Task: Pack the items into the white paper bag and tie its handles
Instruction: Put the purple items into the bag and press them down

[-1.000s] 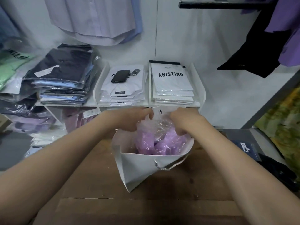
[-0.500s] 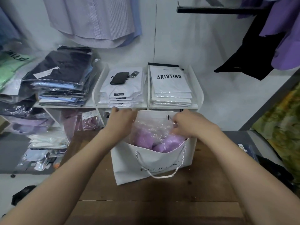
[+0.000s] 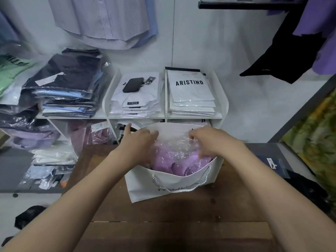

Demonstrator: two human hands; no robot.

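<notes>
A white paper bag stands open on the wooden table, its rope handle hanging down the near side. Inside lies a purple garment in clear plastic wrap. My left hand is at the bag's left side, fingers spread against the plastic wrap and the far wall. My right hand pinches the top of the plastic wrap at the bag's right side. The bag's far handle is hidden.
A white shelf unit behind the table holds stacks of packaged white shirts, one with a black phone on top. Dark folded clothes are stacked at left. Shirts hang above. A dark counter adjoins at right.
The bag has been stood upright and its near handle has dropped down the front. Both hands have pushed the wrapped purple garment deeper into it.
</notes>
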